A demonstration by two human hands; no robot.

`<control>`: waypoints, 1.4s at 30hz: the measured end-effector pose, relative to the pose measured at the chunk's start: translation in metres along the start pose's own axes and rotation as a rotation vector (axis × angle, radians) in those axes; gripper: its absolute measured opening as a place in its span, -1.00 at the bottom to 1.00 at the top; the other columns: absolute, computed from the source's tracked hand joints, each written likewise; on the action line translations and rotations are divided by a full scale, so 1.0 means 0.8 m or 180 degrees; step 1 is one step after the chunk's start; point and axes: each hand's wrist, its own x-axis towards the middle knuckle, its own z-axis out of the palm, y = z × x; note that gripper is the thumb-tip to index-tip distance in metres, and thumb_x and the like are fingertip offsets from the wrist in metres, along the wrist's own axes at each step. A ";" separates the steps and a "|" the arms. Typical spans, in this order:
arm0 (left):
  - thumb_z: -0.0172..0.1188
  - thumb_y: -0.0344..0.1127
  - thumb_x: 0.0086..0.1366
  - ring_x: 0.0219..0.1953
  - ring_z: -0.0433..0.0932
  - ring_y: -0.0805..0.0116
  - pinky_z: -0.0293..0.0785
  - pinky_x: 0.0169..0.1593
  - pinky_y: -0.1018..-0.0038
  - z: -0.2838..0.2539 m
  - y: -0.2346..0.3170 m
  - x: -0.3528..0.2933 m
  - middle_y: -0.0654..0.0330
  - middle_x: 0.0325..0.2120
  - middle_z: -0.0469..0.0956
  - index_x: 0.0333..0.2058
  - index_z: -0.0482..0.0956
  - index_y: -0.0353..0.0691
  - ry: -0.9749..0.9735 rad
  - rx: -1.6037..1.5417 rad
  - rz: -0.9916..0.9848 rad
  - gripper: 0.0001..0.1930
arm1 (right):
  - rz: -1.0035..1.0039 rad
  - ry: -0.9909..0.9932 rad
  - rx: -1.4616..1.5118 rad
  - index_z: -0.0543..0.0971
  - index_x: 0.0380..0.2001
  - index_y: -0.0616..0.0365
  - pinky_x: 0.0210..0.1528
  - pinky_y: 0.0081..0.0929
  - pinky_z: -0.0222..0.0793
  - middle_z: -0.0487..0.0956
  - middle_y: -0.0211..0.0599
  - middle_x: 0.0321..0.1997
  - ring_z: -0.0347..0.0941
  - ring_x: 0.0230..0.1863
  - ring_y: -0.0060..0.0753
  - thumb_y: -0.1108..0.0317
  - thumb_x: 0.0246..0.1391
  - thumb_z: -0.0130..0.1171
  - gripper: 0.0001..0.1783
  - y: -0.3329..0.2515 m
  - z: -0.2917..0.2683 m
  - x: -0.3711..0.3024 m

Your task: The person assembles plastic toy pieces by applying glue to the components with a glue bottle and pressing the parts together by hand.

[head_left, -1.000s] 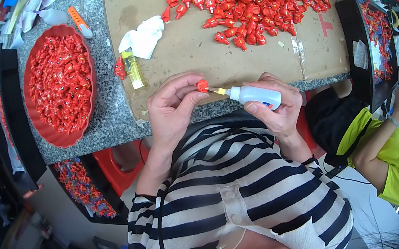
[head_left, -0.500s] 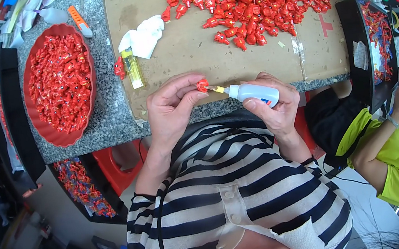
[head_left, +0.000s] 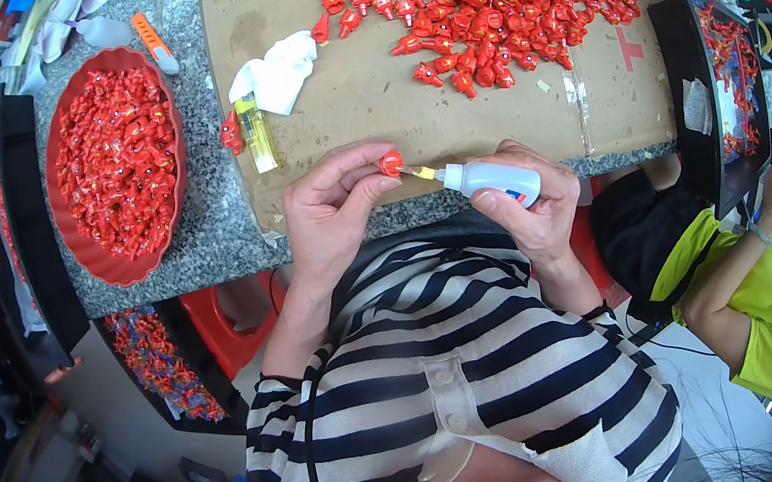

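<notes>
- Right now I am seeing the left hand [head_left: 329, 214] pinching a small red plastic piece [head_left: 389, 163] between thumb and fingertips, held just over the near edge of the cardboard sheet [head_left: 487, 120].
- I am watching the right hand [head_left: 533, 212] wrapping its fingers around a small white squeeze bottle [head_left: 492, 181], its yellowish nozzle touching the red piece.
- Both hands are working at the table's front edge, just above the striped shirt [head_left: 452, 369]; the cardboard between the hands and the loose pile of red pieces [head_left: 510, 0] is lying bare, giving room forward.
- To the left I am seeing a red bowl [head_left: 115, 164] full of red pieces on the granite counter [head_left: 210, 235], with a yellow lighter [head_left: 257, 133] and a crumpled white cloth [head_left: 278, 72] near the cardboard's left edge.
- A black tray [head_left: 693, 93] is closing off the right side, and another person in a yellow-green top [head_left: 753, 290] is sitting beyond it, partly cut off by the rim.
- The nozzle tip is sitting hidden against the piece; I cannot tell whether anything is coming out.
- The right palm is hidden behind the bottle, and things at the far left rim are too blurred to make out.
</notes>
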 end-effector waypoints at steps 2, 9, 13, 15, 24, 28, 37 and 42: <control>0.10 -0.66 0.07 -0.29 0.53 0.44 0.49 -0.18 0.62 0.000 0.000 0.000 0.11 -0.32 0.53 -0.23 0.47 -0.47 0.0008 -0.0007 -0.0006 -0.77 | -0.0077 0.0019 0.0032 0.56 -0.41 0.33 -0.56 -0.62 0.20 0.54 -0.23 -0.55 0.33 -0.60 -0.52 0.50 -0.30 0.32 -0.73 0.001 0.001 0.000; 0.10 -0.65 0.07 -0.28 0.53 0.45 0.49 -0.18 0.63 0.000 0.001 -0.001 0.11 -0.32 0.53 -0.22 0.48 -0.46 -0.0003 0.0005 -0.0024 -0.76 | 0.0070 -0.0030 0.0004 0.56 -0.41 0.33 -0.55 -0.63 0.20 0.55 -0.22 -0.53 0.33 -0.60 -0.53 0.50 -0.29 0.32 -0.73 -0.001 0.001 0.001; 0.10 -0.65 0.08 -0.27 0.53 0.45 0.48 -0.18 0.63 0.000 0.002 0.000 0.11 -0.31 0.53 -0.22 0.47 -0.46 -0.0015 0.0027 -0.0020 -0.76 | 0.0091 -0.0028 0.0042 0.56 -0.41 0.33 -0.55 -0.63 0.21 0.55 -0.23 -0.53 0.34 -0.59 -0.53 0.50 -0.28 0.31 -0.74 -0.001 0.000 0.000; 0.10 -0.65 0.08 -0.27 0.53 0.45 0.48 -0.18 0.63 0.000 0.001 0.000 0.11 -0.31 0.53 -0.21 0.47 -0.47 -0.0011 -0.0002 -0.0007 -0.76 | 0.0129 0.0006 0.0079 0.56 -0.41 0.33 -0.55 -0.63 0.21 0.55 -0.23 -0.53 0.34 -0.59 -0.53 0.50 -0.28 0.31 -0.74 -0.001 -0.001 -0.001; 0.10 -0.64 0.08 -0.26 0.53 0.42 0.48 -0.17 0.60 -0.004 -0.002 0.002 0.09 -0.31 0.53 -0.21 0.45 -0.47 -0.0009 -0.0179 0.0078 -0.76 | 0.0079 -0.0044 0.0118 0.55 -0.41 0.34 -0.55 -0.63 0.21 0.55 -0.23 -0.53 0.34 -0.59 -0.54 0.50 -0.27 0.31 -0.74 -0.004 -0.003 0.001; 0.10 -0.64 0.08 -0.26 0.53 0.41 0.47 -0.17 0.60 -0.004 -0.002 0.002 0.09 -0.31 0.53 -0.22 0.45 -0.47 0.0030 -0.0186 0.0054 -0.76 | 0.0053 -0.0056 0.0108 0.56 -0.41 0.33 -0.55 -0.62 0.21 0.55 -0.22 -0.53 0.34 -0.59 -0.54 0.51 -0.28 0.31 -0.75 -0.003 -0.002 0.001; 0.11 -0.64 0.08 -0.26 0.53 0.42 0.48 -0.17 0.60 -0.004 0.000 0.002 0.09 -0.32 0.53 -0.21 0.46 -0.47 0.0020 -0.0140 0.0044 -0.76 | 0.0075 -0.0010 0.0104 0.56 -0.41 0.33 -0.55 -0.62 0.21 0.55 -0.22 -0.53 0.34 -0.59 -0.53 0.51 -0.28 0.31 -0.74 -0.003 -0.003 0.001; 0.10 -0.65 0.07 -0.27 0.53 0.42 0.48 -0.17 0.61 -0.004 -0.001 0.002 0.10 -0.32 0.53 -0.21 0.46 -0.47 0.0064 -0.0148 0.0032 -0.75 | 0.0099 -0.0022 0.0011 0.56 -0.41 0.33 -0.56 -0.63 0.19 0.54 -0.24 -0.55 0.33 -0.60 -0.54 0.51 -0.28 0.31 -0.74 -0.003 -0.004 0.001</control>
